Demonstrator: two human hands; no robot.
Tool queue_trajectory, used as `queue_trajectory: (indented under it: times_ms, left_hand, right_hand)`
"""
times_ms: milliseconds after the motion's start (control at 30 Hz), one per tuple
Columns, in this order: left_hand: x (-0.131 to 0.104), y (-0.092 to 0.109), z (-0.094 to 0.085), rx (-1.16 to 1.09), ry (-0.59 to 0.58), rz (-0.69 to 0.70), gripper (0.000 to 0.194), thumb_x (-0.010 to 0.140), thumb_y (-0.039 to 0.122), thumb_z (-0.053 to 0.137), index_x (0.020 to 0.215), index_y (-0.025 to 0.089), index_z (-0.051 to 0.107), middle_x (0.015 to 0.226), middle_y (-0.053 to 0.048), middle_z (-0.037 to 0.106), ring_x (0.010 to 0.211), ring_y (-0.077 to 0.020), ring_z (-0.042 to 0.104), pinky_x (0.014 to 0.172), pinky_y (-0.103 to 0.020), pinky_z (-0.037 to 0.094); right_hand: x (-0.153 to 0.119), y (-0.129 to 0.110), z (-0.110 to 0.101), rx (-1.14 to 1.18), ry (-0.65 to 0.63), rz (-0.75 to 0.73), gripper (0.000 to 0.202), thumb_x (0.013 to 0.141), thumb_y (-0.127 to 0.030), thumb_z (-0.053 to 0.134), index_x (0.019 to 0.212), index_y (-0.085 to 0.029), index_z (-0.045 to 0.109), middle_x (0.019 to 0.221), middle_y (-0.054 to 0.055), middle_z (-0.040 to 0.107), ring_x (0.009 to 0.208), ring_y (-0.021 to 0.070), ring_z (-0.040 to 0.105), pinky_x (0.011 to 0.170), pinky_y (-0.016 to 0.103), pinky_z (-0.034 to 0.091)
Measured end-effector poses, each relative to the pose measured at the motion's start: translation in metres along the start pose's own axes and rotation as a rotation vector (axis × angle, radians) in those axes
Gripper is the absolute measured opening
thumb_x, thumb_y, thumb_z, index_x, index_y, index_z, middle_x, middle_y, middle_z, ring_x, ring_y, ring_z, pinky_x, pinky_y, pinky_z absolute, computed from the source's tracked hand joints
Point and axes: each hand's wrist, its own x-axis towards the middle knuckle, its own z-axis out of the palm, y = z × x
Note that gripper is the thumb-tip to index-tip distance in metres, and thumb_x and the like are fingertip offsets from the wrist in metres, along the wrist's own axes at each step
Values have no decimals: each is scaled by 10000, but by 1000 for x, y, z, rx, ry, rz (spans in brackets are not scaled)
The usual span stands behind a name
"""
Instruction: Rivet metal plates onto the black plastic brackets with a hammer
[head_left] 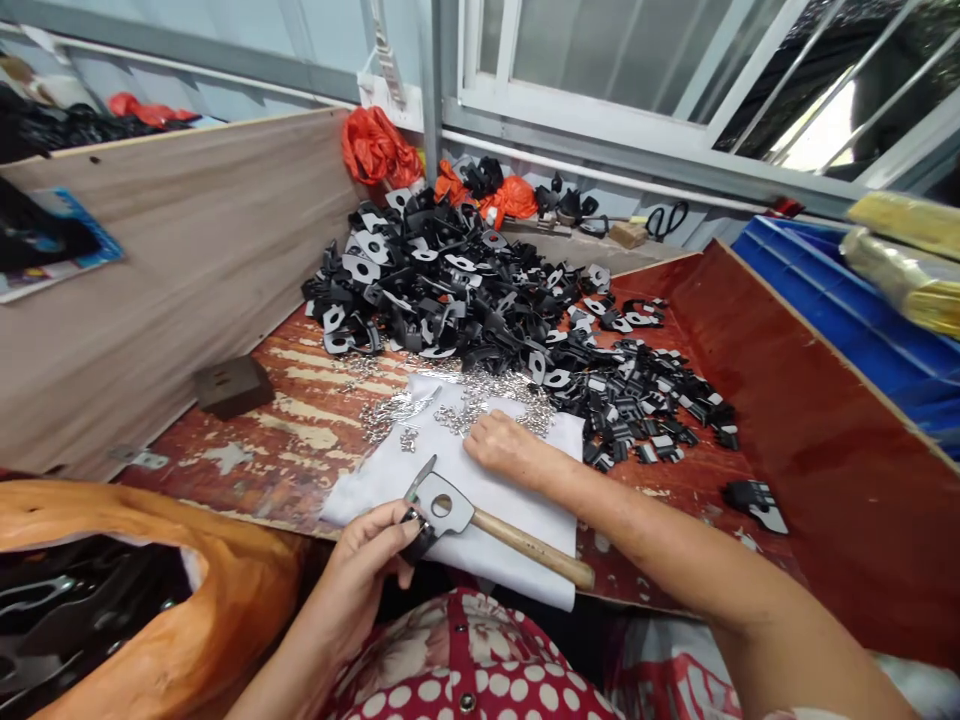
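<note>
Work surface: red board (300, 470) with worn patches, beyond and around both hands; white sheet (517, 490) on top, beneath the right hand.
Background: window (600, 60) and pale wall panels, beyond the hands.
Left hand (375, 550): grasping a bracket (442, 503), black near the fingers, with a grey holed plate, above the sheet's near edge.
Right hand (491, 440): fingers curled closed at the small shiny metal parts (525, 405); whether one is pinched cannot be told.
Wooden handle (532, 548): nearer the body than the right hand, one end meeting the holed plate.
Black part pile (442, 290): beyond both hands.
Dark block (232, 387): beyond the left hand, to its left.
Orange bag (240, 590): left of the left forearm, dark metal parts inside.
</note>
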Motion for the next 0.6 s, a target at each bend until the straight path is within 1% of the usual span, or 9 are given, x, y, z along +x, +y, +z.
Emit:
queue_trajectory:
  times_ms: [133, 200, 233, 300, 367, 400, 467, 533, 600]
  left_hand:
    - [-3, 9, 3, -184, 8, -38, 291, 704, 386, 819, 633, 161, 647, 654, -3, 552, 534, -107, 400, 421, -194, 412]
    - [-3, 12, 4, -257, 30, -36, 296, 690, 402, 837, 662, 151, 682, 694, -22, 598, 547, -114, 438, 412, -203, 434]
    - [-2, 12, 5, -288, 45, -33, 302, 690, 416, 841, 692, 147, 705, 717, -30, 616, 557, -118, 454, 407, -203, 442]
    - [1, 11, 7, -324, 67, -35, 323, 709, 449, 833, 742, 142, 736, 733, -35, 633, 563, -119, 473, 391, -193, 437]
    - [4, 9, 10, -326, 62, -33, 329, 732, 452, 824, 724, 135, 737, 704, -31, 625, 536, -104, 460, 363, -170, 400]
    - [6, 8, 13, -324, 52, -31, 325, 739, 439, 825, 705, 129, 733, 682, -26, 614, 520, -96, 449, 353, -162, 383]
    - [9, 5, 17, -323, 31, -26, 317, 734, 419, 839, 691, 122, 734, 636, -10, 586, 492, -83, 432, 347, -157, 380]
    - [10, 3, 20, -331, 22, -20, 309, 719, 413, 859, 713, 125, 746, 623, 3, 568, 496, -86, 446, 366, -167, 426]
    - [8, 1, 22, -344, 22, -16, 303, 708, 407, 875, 736, 131, 754, 631, 6, 566, 519, -96, 468, 391, -182, 476]
  right_hand:
    - [-4, 8, -6, 25, 63, 67, 242, 848, 51, 532, 889, -147, 665, 858, 92, 682, 856, 221, 586, 825, 357, 452]
    - [-11, 2, -13, 107, 131, 126, 239, 833, 32, 546, 922, -150, 674, 878, 77, 695, 858, 206, 613, 806, 334, 475]
    - [-17, -5, -17, 208, 183, 165, 213, 846, 1, 564, 922, -160, 680, 877, 60, 704, 845, 193, 630, 786, 316, 486]
    - [-29, -26, -25, 493, 299, 246, 131, 886, -92, 610, 900, -193, 693, 868, 21, 724, 816, 168, 660, 758, 292, 501]
    - [-39, -52, -31, 744, 397, 275, 78, 912, -179, 650, 882, -223, 706, 882, 2, 742, 832, 165, 678, 791, 309, 506]
    - [-42, -64, -33, 800, 432, 256, 73, 919, -203, 660, 879, -234, 712, 888, 0, 748, 848, 170, 681, 822, 329, 503]
    - [-43, -84, -34, 831, 500, 205, 87, 927, -222, 666, 864, -245, 720, 897, 6, 757, 869, 181, 678, 879, 372, 484]
    - [-40, -95, -32, 820, 553, 183, 98, 928, -231, 671, 848, -250, 723, 882, 8, 759, 860, 187, 672, 907, 399, 466]
    - [-36, -99, -28, 797, 571, 196, 106, 927, -228, 673, 834, -250, 718, 857, 5, 757, 852, 188, 664, 937, 416, 448]
